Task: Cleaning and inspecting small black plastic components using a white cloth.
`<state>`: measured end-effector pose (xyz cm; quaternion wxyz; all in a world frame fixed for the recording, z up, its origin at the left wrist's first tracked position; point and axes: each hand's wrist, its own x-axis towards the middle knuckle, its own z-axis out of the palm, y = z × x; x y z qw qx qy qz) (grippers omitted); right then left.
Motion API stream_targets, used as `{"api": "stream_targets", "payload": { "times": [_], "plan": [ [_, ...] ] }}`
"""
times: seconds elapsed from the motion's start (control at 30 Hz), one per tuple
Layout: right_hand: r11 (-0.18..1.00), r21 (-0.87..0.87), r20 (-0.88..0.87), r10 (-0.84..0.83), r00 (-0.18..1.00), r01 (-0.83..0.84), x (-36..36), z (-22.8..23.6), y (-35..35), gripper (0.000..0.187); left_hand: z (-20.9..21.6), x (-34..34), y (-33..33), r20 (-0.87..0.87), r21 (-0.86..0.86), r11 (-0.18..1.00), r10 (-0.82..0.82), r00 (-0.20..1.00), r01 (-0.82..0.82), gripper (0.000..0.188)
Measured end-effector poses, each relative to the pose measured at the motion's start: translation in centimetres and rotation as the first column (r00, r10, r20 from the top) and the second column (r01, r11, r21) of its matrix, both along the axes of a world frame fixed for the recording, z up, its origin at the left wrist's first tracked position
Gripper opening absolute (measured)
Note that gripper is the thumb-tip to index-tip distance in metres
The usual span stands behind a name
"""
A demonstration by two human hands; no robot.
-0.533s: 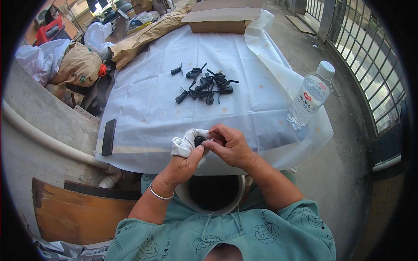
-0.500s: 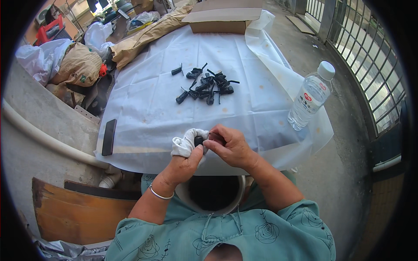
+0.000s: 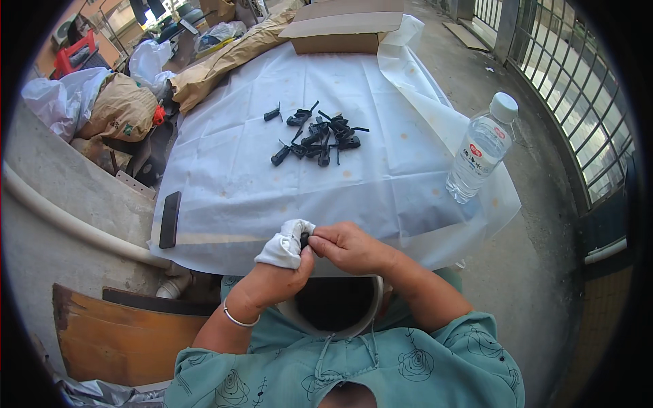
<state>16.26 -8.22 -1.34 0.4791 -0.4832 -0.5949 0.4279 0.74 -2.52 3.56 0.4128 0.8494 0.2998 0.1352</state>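
Observation:
My left hand (image 3: 279, 272), its fingers wrapped in a white cloth (image 3: 284, 246), is closed on a small black part (image 3: 305, 240) above the table's near edge. Most of the part is hidden by the cloth and fingers. Against it, my right hand (image 3: 350, 247) is pinched at the part's right side; whatever lies between its fingertips is too small to make out. Farther off on the white sheet lies a loose pile of small black plastic parts (image 3: 316, 139) with thin strips sticking out. One similar black piece (image 3: 272, 115) sits apart at the pile's upper left.
A water bottle (image 3: 481, 149) stands at the table's right. A dark flat phone-like slab (image 3: 170, 219) lies at the left edge. An open cardboard box (image 3: 337, 44) is at the far end. Below my hands is a dark-filled bucket (image 3: 367, 325); bags (image 3: 122, 105) crowd the left.
Both hands have moved slightly left and down toward me. My right fingers have drawn in closer against the black part and now pinch at its side.

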Motion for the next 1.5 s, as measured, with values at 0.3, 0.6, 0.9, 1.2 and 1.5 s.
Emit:
{"api": "stream_targets", "payload": {
  "times": [0.3, 0.6, 0.9, 1.2, 1.5],
  "plan": [
    [0.993, -0.023, 0.116, -0.116, 0.986, 0.119, 3.1, 0.3, 0.2, 0.028, 1.0, 7.5, 9.5, 0.0, 0.785, 0.615, -0.119, 0.993, 0.074, 0.043],
    [0.908, 0.214, 0.119, -0.39, 0.913, 0.36, 4.3, -0.9, 0.6, 0.024, -3.5, 13.4, 13.4, -0.106, 0.721, 0.662, -0.186, 0.977, 0.204, 0.029],
    [0.803, 0.395, 0.312, -0.574, 0.757, 0.446, 4.8, -0.4, 0.3, 0.019, -3.7, 5.7, 7.9, 0.194, 0.743, 0.67, -0.228, 0.954, 0.009, 0.023],
    [0.724, 0.525, 0.297, -0.649, 0.701, 0.448, 1.6, 0.8, 0.8, 0.018, -0.4, 3.1, 6.8, 0.364, 0.764, 0.619, -0.184, 0.913, -0.18, 0.018],
    [0.941, 0.165, -0.035, -0.295, 0.955, 0.297, -2.5, 8.1, -3.1, 0.018, 3.4, -4.2, -1.5, 0.32, 0.616, 0.783, -0.352, 0.88, 0.089, 0.019]
  ]
}}
